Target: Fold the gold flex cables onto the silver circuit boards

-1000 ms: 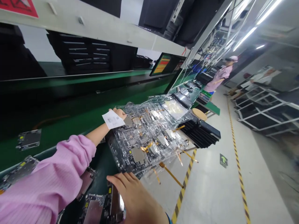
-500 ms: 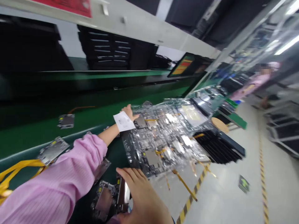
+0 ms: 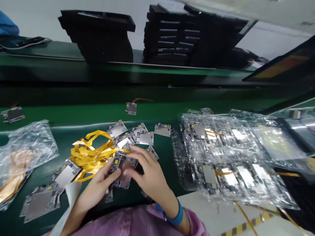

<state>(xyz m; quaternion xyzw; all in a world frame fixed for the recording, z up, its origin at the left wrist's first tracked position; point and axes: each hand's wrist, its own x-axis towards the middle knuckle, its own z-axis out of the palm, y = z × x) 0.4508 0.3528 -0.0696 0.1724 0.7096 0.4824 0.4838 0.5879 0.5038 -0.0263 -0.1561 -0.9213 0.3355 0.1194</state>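
Note:
A small circuit board point(image 3: 123, 178) with a metal shield and a yellow sticker is held low over the green bench. My left hand point(image 3: 97, 188) grips its left side, thumb on top. My right hand point(image 3: 152, 173) has its thumb over the board's face and its index finger at the far edge, by the end of an orange flex cable point(image 3: 121, 150); its grip is partly hidden. Left of the board lies a pile of orange flex cables point(image 3: 92, 154). Beyond it are several loose boards point(image 3: 145, 138). A white paper label point(image 3: 71, 196) is around my left wrist.
Stacked clear plastic trays of boards point(image 3: 231, 147) stand at the right, over the bench edge. A clear bag point(image 3: 36, 141) and more boards point(image 3: 40, 203) lie at the left. Black trays point(image 3: 169, 36) line the shelf point(image 3: 137, 67) behind.
The view has swung left. My left hand has come back from the tray stack, and both hands are now together at a circuit board.

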